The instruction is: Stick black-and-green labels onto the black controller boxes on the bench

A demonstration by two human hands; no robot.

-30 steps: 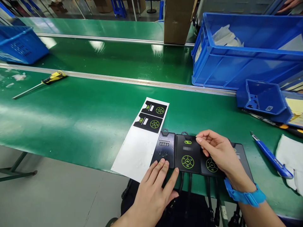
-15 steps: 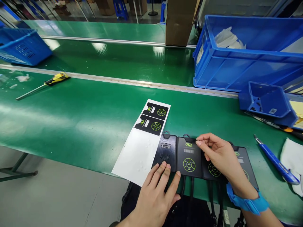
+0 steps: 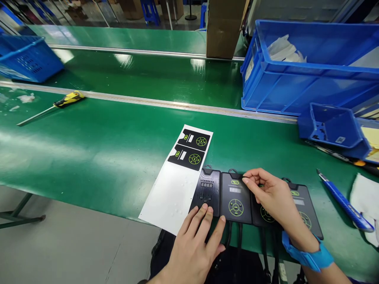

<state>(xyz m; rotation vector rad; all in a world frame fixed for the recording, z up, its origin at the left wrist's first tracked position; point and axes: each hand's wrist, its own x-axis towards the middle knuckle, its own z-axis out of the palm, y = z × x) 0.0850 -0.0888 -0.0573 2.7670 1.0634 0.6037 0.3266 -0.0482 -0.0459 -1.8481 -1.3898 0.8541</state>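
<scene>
Several black control boxes stand in a row at the bench's near edge, cables hanging off it. The leftmost box [image 3: 211, 193] has a bare face with a digit display and small buttons. My left hand [image 3: 197, 240] rests spread over its lower end. Beside it, a box carries a black panel sticker [image 3: 236, 197] with a green button ring. My right hand [image 3: 268, 193] pinches that sticker's upper right corner between thumb and forefinger, partly covering the third box [image 3: 265, 213]. Another labelled box [image 3: 308, 209] sits at the right. A white backing sheet [image 3: 168, 197] bears two more stickers [image 3: 189, 152].
A yellow-black screwdriver [image 3: 66, 99] lies at left near a blue basket [image 3: 32, 59]. On the right are a large blue crate [image 3: 308, 88], a small blue bin [image 3: 334, 126], a blue craft knife [image 3: 345, 201] and white cloth [image 3: 365, 203].
My right hand has shifted very slightly left, still pinching the sticker's corner. The digits show more clearly through the sticker's window. My left hand stays in place.
</scene>
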